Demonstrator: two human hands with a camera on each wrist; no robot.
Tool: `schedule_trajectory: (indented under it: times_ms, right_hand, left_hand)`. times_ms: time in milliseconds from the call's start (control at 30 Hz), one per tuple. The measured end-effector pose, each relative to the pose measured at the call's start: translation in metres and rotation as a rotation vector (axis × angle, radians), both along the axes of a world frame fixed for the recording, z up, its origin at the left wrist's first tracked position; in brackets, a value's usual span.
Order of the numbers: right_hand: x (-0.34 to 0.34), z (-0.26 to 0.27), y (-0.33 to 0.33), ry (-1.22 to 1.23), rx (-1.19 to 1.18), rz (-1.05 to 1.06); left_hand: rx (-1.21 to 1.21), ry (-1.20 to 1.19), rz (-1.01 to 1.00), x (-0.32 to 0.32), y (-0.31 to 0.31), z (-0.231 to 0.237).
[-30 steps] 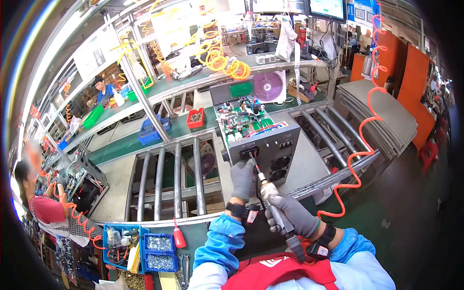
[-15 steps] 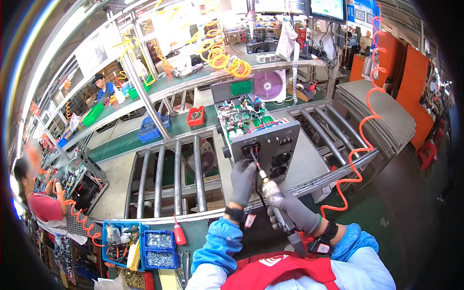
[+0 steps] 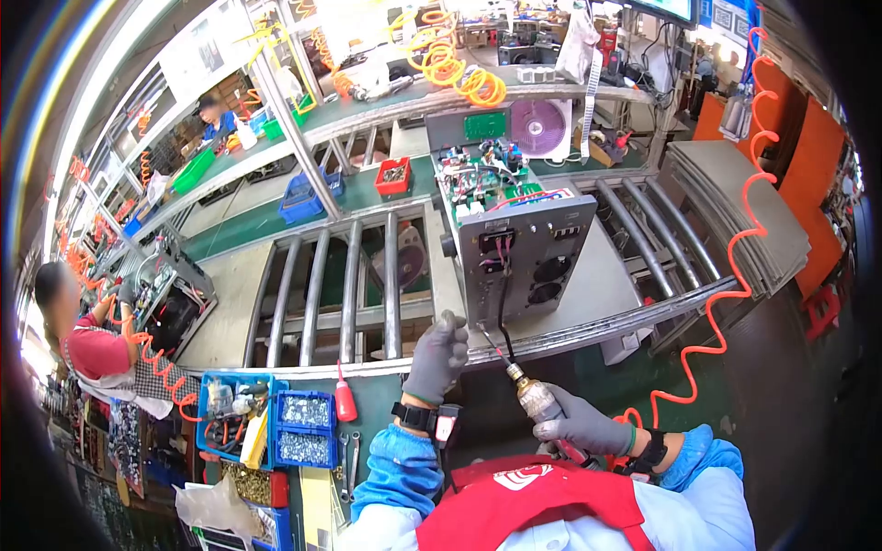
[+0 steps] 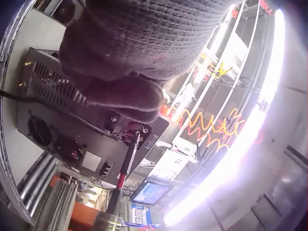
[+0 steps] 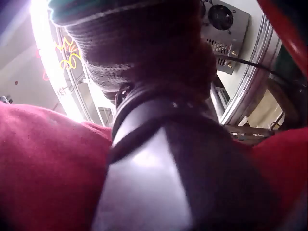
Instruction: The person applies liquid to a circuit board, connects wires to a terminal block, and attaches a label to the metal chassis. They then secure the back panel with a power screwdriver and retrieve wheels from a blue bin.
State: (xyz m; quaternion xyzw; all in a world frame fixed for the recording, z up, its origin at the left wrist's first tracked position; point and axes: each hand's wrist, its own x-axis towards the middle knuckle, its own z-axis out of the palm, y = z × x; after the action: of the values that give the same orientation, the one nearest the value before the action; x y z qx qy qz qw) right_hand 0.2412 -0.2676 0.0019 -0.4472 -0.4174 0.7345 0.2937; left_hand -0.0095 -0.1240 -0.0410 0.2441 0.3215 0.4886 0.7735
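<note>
My gloved right hand (image 3: 588, 424) grips a power screwdriver (image 3: 533, 395), its thin bit pointing up toward the lower front of an open equipment unit (image 3: 478, 285). In the left wrist view, the screwdriver (image 4: 126, 166) overlaps the dark connector on the unit's panel (image 4: 91, 139). My gloved left hand (image 3: 437, 358) is raised left of the bit, fingers bent, below the panel's left edge. Its fingertips are partly hidden, and I cannot tell whether they pinch something small. Pinkish wires enter the connector (image 3: 497, 246), and a black cable (image 3: 502, 312) hangs down the panel.
Metal rollers (image 3: 351, 285) lie left of the unit, with more on its right. Blue bins of small metal parts (image 3: 306, 430), a red bottle (image 3: 345, 400) and wrenches (image 3: 349, 459) sit at the near left. An orange coiled hose (image 3: 712, 321) hangs at right; another person (image 3: 96, 340) works at left.
Both hands have drawn back and down from the panel connector, the screwdriver with the right one. The left hand has come away from the wires. The head view has shifted slightly.
</note>
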Motion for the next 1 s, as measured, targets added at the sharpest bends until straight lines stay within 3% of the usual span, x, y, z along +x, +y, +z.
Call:
schedule_trajectory:
  times_ms: [67,167,367,567,667,867,1000]
  right_hand:
    - [-0.002,0.005,0.0,-0.014,-0.001,0.029]
    - [-0.004,0.008,0.001,-0.045,0.015,0.051]
    - [-0.002,0.003,0.003,-0.053,0.008,0.083]
    - [-0.002,0.01,0.006,-0.06,-0.04,0.093]
    - [-0.001,0.01,0.009,-0.085,-0.03,0.099]
    - [0.003,0.004,0.011,-0.052,-0.031,0.101]
    - [0.006,0.021,0.013,0.022,-0.144,0.092]
  left_hand:
    - [-0.031,-0.142,0.006,0.005,0.004,-0.001]
    - [-0.097,-0.081,0.117,0.016,-0.004,0.02]
    - [0.08,-0.132,-0.045,0.009,-0.002,-0.001]
    - [-0.013,-0.173,-0.058,0.014,-0.003,-0.003]
    - [0.035,-0.137,-0.039,0.018,-0.004,0.0]
    - [0.224,0.168,-0.062,0.019,-0.01,0.022]
    - [0.383,0.169,-0.054,0.015,0.005,0.008]
